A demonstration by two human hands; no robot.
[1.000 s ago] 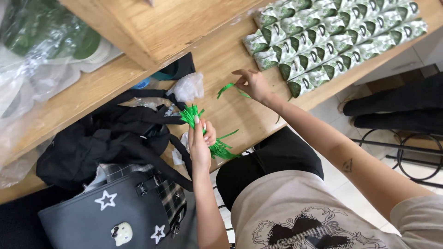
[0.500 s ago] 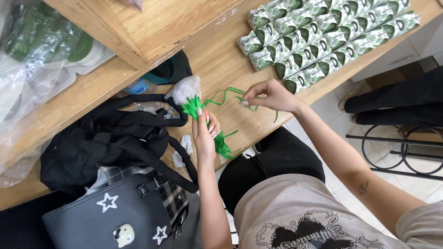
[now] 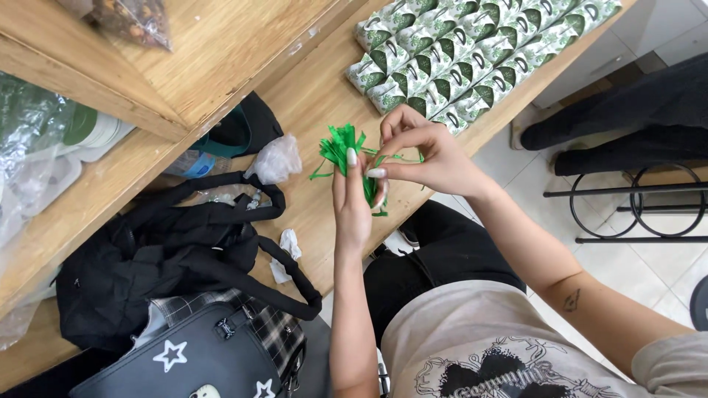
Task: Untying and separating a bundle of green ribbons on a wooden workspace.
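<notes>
Hands pinch green ribbon bundle above wooden counter; tiled floor.

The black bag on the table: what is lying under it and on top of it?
The black bag rests on the wooden table. A grey bag with white stars overlaps its near side. Whatever lies beneath is covered.

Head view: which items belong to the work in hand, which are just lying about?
In hand:
green ribbon bundle
left hand
right hand
green-and-white packets

Lying about:
black bag
star-patterned bag
crumpled clear plastic
white paper scraps
</notes>
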